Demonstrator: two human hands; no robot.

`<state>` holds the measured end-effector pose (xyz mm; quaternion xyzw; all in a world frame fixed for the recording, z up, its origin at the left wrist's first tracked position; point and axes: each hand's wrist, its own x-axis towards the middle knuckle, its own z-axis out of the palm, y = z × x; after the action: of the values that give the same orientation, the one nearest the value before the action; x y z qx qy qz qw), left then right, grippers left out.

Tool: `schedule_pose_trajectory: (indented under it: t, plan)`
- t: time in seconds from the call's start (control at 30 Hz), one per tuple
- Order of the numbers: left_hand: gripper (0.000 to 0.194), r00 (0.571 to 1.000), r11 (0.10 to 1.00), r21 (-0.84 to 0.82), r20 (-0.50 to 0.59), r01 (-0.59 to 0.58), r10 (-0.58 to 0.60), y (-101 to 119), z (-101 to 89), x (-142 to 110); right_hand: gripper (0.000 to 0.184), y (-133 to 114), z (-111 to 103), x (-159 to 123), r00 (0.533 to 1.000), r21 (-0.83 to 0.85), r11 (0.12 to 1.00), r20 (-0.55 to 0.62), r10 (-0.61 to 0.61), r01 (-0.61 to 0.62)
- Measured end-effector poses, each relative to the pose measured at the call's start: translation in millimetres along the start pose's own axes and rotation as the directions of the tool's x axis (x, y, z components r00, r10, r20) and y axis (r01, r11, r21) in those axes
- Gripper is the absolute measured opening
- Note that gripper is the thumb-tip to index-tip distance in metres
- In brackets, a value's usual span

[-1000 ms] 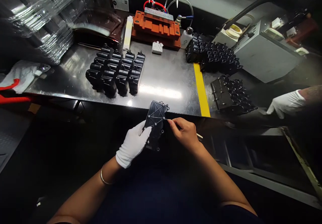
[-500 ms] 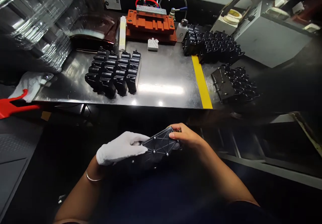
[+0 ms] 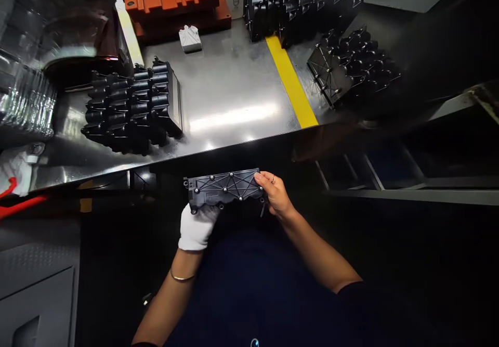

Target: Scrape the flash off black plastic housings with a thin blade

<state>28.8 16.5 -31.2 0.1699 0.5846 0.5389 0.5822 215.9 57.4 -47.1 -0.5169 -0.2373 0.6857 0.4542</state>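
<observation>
black ribbed plastic housing (image 3: 230, 187), long and flat with bright screw heads on its braced face, is held in the air just off the near edge of the polished steel bench (image 3: 234, 81), touching only the two hands. the white-gloved left hand (image 3: 197, 230) has hold of it from beneath its near left part; the fingers go out of sight behind it, so how firmly they close cannot really be told. the bare right hand (image 3: 276, 195) is closed on the right end, thumb pressed over the face.

the likeliest mishap is a drop: nothing lies beneath but dark space, and smooth plastic could slide on glove cloth if the right thumb eased. a tilt towards the far side might also knock the small screw lugs on the bench edge and chip them. to the left, the block of upright black housings (image 3: 130, 107) stands close to that same edge; a wide swing of the left arm could catch its near corner and topple the outer pieces.
</observation>
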Motion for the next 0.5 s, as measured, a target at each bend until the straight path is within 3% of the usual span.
schedule_pose_trajectory:
  t: [0.13,0.23,0.37,0.5]
  plan:
    - [0.017,0.992,0.993,-0.069,0.089,0.101,-0.094,-14.1,16.5,-20.4,0.044,1.3,0.8,0.4,1.000,-0.020,1.000,-0.007,-0.003,0.003]
    - [0.026,0.986,0.971,-0.197,0.126,0.135,-0.111,-11.5,28.2,-27.0,0.043,3.6,3.8,-2.1,0.999,-0.027,1.000,0.032,-0.015,0.016]
    - [0.043,0.988,0.974,-0.180,0.087,0.141,-0.127,-1.7,37.2,-27.9,0.044,4.4,9.6,-5.1,0.997,-0.067,0.996,0.053,-0.053,0.057]
    - [0.047,0.968,0.959,-0.213,0.206,0.186,-0.142,2.5,30.6,-25.9,0.042,-0.1,10.1,-3.7,0.993,-0.107,0.991,0.089,-0.075,0.084]
